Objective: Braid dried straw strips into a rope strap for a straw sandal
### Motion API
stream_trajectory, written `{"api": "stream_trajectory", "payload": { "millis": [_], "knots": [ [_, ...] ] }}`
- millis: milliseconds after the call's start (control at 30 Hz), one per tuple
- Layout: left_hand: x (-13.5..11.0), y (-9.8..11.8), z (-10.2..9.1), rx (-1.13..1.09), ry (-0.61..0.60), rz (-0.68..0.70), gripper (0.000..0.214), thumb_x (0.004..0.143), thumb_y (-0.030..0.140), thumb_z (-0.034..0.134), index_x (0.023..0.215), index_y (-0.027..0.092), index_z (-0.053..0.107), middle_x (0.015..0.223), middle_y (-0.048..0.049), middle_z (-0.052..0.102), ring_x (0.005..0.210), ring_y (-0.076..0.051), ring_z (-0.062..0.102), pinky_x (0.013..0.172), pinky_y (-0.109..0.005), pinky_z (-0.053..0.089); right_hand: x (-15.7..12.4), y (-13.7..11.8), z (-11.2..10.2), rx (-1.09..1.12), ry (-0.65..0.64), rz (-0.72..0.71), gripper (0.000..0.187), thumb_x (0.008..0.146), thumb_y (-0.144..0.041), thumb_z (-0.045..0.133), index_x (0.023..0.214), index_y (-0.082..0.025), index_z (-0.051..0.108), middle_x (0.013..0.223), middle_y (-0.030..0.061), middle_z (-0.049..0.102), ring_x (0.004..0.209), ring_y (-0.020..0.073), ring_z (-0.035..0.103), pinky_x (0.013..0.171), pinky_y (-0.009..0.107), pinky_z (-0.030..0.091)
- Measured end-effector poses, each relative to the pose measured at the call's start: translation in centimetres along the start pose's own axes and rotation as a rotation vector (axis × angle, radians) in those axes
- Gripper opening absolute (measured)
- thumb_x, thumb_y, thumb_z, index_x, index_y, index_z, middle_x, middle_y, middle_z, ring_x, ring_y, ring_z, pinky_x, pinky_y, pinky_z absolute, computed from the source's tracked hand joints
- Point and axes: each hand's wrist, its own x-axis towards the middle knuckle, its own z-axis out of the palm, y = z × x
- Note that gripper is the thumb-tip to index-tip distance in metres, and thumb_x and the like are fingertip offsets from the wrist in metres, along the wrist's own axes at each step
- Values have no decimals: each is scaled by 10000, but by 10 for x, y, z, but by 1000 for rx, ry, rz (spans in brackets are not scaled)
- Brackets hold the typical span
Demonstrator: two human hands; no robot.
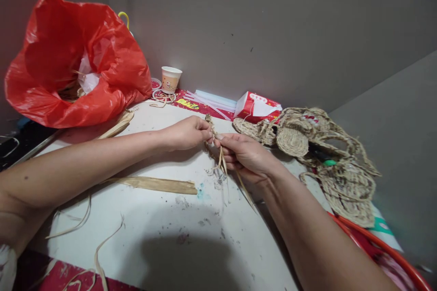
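My left hand and my right hand meet over the middle of the white table. Both pinch a thin braided straw cord between fingertips and thumbs. The cord's plaited end sticks up past my left fingers. Its loose strands hang down from my right hand toward the tabletop. A flat dried leaf strip lies on the table just below my left forearm.
A red plastic bag with straw inside stands at the back left. A paper cup, a tissue pack and a heap of woven straw pieces line the back and right. A red basin rim shows at lower right. Loose straw strands lie near the front edge.
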Motion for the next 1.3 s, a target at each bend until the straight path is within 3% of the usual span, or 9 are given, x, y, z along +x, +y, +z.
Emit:
{"api": "stream_trajectory", "payload": {
  "millis": [200, 367, 467, 600, 733, 933, 1100, 1300],
  "knots": [
    [-1, 4, -3, -277, -117, -263, 180, 775, 117, 431, 626, 145, 528, 411, 82, 243, 334, -49, 158, 340, -195, 100, -3, -5, 1, -121, 28, -20, 229, 749, -352, 628, 678, -162, 520, 462, -104, 249, 405, 39, 140, 385, 182, 73],
    [0, 2, -6, -450, -183, -358, 180, 785, 157, 440, 648, 130, 554, 423, 93, 167, 344, -46, 112, 331, -187, 85, -5, -5, 2, -202, 28, -33, 215, 772, -361, 585, 692, -175, 512, 446, -99, 270, 395, 51, 167, 386, 196, 93],
    [1, -2, -6, -415, -165, -356, 185, 802, 218, 494, 673, 121, 583, 410, 99, 164, 346, -41, 110, 332, -182, 90, -4, -2, 2, -316, 53, -76, 203, 797, -353, 533, 700, -176, 514, 451, -92, 280, 405, 64, 185, 395, 210, 119],
    [1, -5, -4, -361, -161, -372, 160, 785, 205, 528, 666, 123, 595, 382, 93, 204, 333, -36, 133, 337, -181, 94, -5, 0, 2, -649, 142, -175, 231, 817, -357, 481, 713, -165, 558, 503, -65, 363, 450, 83, 279, 429, 217, 216],
    [1, -2, 0, -287, -46, -384, 185, 764, 146, 515, 581, 144, 536, 351, 81, 234, 313, -38, 160, 335, -189, 97, -9, -6, 1, -868, 214, -196, 237, 804, -341, 488, 656, -169, 557, 544, -39, 425, 498, 103, 351, 472, 235, 270],
    [-2, 2, 5, -183, 53, -318, 224, 760, 121, 510, 538, 150, 508, 348, 67, 306, 297, -38, 208, 324, -194, 116, -13, -8, 5, -791, 282, -174, 212, 765, -294, 543, 582, -187, 546, 475, -39, 410, 431, 96, 326, 416, 240, 229],
    [-4, 0, 7, -337, 35, -336, 257, 773, 118, 505, 526, 162, 449, 347, 77, 269, 303, -34, 185, 338, -194, 98, -15, -3, 25, -737, 288, -52, 288, 821, -278, 438, 555, -204, 522, 360, -24, 442, 331, 113, 368, 383, 252, 259],
    [-4, -5, 13, -469, 28, -363, 291, 779, 131, 518, 518, 170, 396, 366, 84, 245, 316, -32, 167, 347, -192, 98, -15, 10, 41, -1347, 446, -207, 259, 820, -222, 437, 615, -180, 589, 603, 109, 640, 515, 176, 527, 505, 291, 274]
  ]
}}
